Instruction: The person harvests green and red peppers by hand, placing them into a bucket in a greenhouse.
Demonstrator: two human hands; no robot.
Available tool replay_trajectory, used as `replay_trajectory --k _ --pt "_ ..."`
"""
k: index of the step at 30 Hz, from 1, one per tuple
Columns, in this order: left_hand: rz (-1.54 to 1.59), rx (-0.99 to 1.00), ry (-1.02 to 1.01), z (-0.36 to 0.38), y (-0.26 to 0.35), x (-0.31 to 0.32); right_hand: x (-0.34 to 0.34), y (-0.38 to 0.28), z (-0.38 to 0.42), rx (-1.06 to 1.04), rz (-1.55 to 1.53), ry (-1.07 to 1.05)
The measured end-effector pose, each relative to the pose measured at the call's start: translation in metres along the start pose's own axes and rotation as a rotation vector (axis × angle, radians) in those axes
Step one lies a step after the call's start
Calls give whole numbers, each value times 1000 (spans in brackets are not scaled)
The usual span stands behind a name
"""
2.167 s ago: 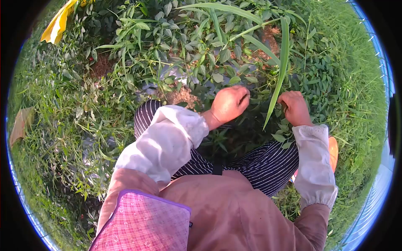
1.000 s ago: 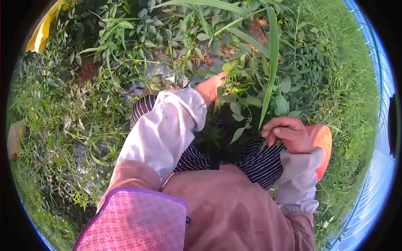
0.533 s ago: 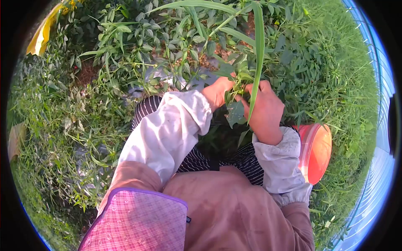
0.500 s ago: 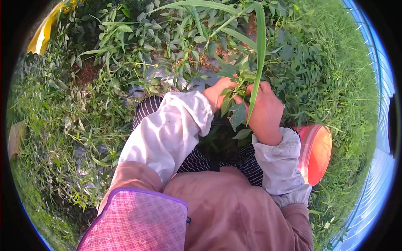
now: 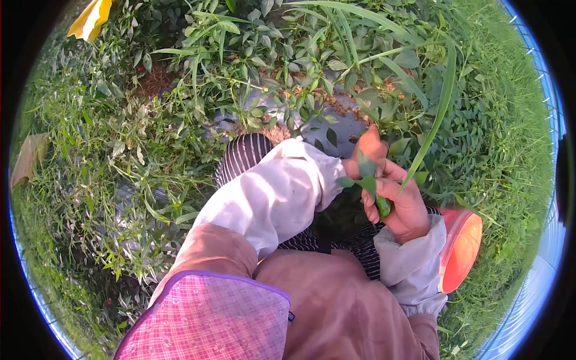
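My right hand (image 5: 403,204) is turned partly palm up, its fingers curled round a glossy green pepper (image 5: 383,207). Just above and to its left, close against it, is my left hand (image 5: 367,153), with fingers bent; a leaf covers part of it, and what it grips is hidden. Green leaves (image 5: 367,174) stand between the camera and both hands. A long grass blade (image 5: 441,114) arches to the right of them. Leafy pepper plants (image 5: 336,54) grow beyond the hands.
An orange-red bucket (image 5: 444,273) stands tilted beside my right forearm. Grey plastic sheeting (image 5: 342,129) and dry soil show between plants. My knee in striped cloth (image 5: 243,157) is at left. Yellow material (image 5: 91,21) lies far left, and blue netting (image 5: 549,246) edges the right.
My right hand has come lower and turned over, showing a green pepper in its fingers. My left hand has shifted lower. The whole view has swung, moving the plants rightward.
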State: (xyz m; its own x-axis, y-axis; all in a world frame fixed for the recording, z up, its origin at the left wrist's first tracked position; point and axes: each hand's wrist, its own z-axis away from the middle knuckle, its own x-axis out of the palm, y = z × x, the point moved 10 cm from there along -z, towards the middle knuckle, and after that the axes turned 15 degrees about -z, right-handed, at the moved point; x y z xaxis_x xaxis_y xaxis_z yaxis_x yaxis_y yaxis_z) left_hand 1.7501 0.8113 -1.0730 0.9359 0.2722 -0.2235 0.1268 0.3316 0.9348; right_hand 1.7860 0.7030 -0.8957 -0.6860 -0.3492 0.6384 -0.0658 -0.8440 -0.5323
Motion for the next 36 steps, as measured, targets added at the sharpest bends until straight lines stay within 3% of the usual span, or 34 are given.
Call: replay_trajectory --k 1,2,4,6,8,9,10,11,12,15,18,19,20,21,22,23,24,26,28,30,34,36 --pt "-36 22 -79 -3 -19 20 19 -9 -6 -115 84 14" --pt "-69 168 -126 5 -29 39 24 -8 -18 -111 83 10" --pt "-139 460 -215 47 -22 58 26 -26 -57 -238 371 1" --pt "-211 753 -298 85 -3 64 -7 -32 -124 -189 605 144" --pt "-417 831 -284 100 25 40 -41 -34 -190 -229 750 222" --pt "-621 672 -584 104 36 37 -63 -34 -225 -204 951 284" --pt "-549 739 -448 103 42 21 -74 -34 -250 -182 1152 344" --pt "-484 804 -307 103 47 3 -68 -28 -257 -186 1155 323" --pt "-574 737 -425 103 43 0 -50 -35 -255 -379 1362 321" --pt "-798 553 -705 107 42 -33 -78 -2 -333 -649 2044 276" --pt "-900 398 -722 92 43 -99 -26 -17 -288 -611 1109 -69" --pt "-924 232 -570 71 60 -147 -34 -20 -283 -481 866 36" --pt "-260 -65 -296 51 53 -195 -44 -16 -275 -344 620 142" --pt "-85 -39 180 31 53 -253 -35 -37 -256 -335 923 223" --pt "-197 148 572 23 59 -297 -34 -29 -240 -190 715 219" --pt "-95 163 624 15 64 -307 -34 -23 -229 -155 554 184" --pt "44 125 509 0 58 -294 -34 -18 -219 -126 399 148" --pt "-120 57 101 -23 54 -243 -26 -23 -200 -235 435 103" --pt "-133 -10 -101 -23 47 -211 -33 -23 -193 -192 515 141" --pt "-226 40 -33 -26 44 -205 -44 -26 -176 -237 497 263" --pt "-173 184 -117 -24 47 -180 -33 -35 -143 -434 543 369" --pt "96 170 -59 -18 54 -185 -33 -39 -136 -438 517 401"
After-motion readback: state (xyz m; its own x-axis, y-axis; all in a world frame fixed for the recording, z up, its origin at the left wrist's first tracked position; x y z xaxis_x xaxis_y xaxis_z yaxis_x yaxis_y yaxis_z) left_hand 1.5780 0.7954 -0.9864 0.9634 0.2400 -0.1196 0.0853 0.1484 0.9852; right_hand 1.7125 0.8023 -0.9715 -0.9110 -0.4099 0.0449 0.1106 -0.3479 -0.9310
